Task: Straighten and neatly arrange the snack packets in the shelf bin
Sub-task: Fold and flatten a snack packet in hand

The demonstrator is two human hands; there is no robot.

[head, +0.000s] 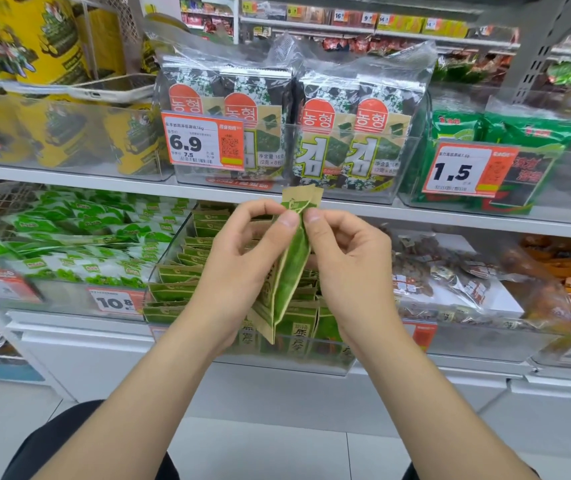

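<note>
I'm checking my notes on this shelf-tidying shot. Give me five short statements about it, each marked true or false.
1. The left hand and right hand both pinch the held packets near the top. True.
2. The held packets lie flat inside the clear bin. False: they are held upright above it.
3. More green packets stand in rows in that bin. True.
4. The 1.5 price tag sits left of the 6.9 price tag. False: it is to the right.
5. Both tags are on the shelf above the hands. True.
</note>
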